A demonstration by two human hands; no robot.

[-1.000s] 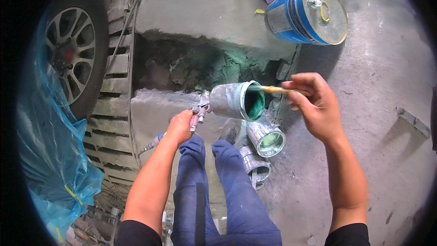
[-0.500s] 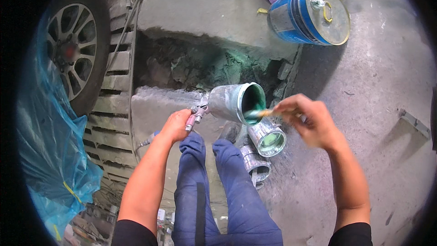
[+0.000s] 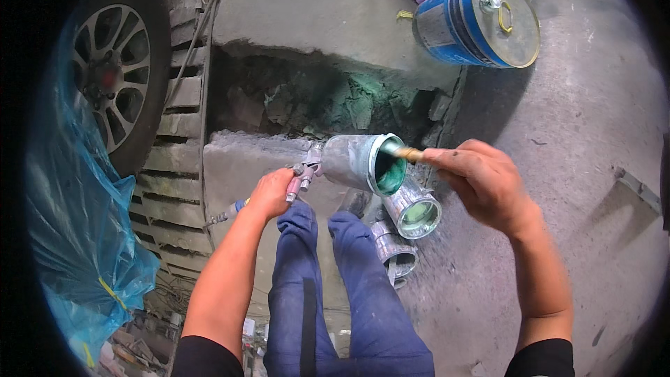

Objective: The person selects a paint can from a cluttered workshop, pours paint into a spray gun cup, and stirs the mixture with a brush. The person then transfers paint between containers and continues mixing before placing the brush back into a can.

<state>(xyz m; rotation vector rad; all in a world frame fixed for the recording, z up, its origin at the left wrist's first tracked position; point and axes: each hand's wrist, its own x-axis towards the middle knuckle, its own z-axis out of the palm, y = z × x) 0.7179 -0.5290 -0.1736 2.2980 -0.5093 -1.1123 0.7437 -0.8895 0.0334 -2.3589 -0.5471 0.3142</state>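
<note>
My left hand (image 3: 269, 193) is wrapped round the handle of a spray gun (image 3: 311, 162). Its grey metal paint cup (image 3: 348, 159) lies tipped sideways, the open mouth facing right, with wet green inside. In my right hand (image 3: 486, 185), the fingers pinch the wooden handle of a brush (image 3: 412, 155). The bristle end reaches into the cup's mouth at its upper part and looks blurred. Just below the cup, by my right knee, are a metal cup with pale green inside (image 3: 419, 218) and another metal cup (image 3: 397, 251).
A pit (image 3: 279, 98) with crumpled, green-stained material lies beyond the cup. A blue drum (image 3: 481, 24) stands at the far right. To the left are a vehicle wheel (image 3: 115, 77), blue plastic sheeting (image 3: 77, 216) and a slotted grate (image 3: 178, 157). A grey bar (image 3: 636, 190) lies at right.
My right hand has brought the brush from the lower part of the cup's mouth to the upper part. The left hand and spray gun stay almost where they were.
</note>
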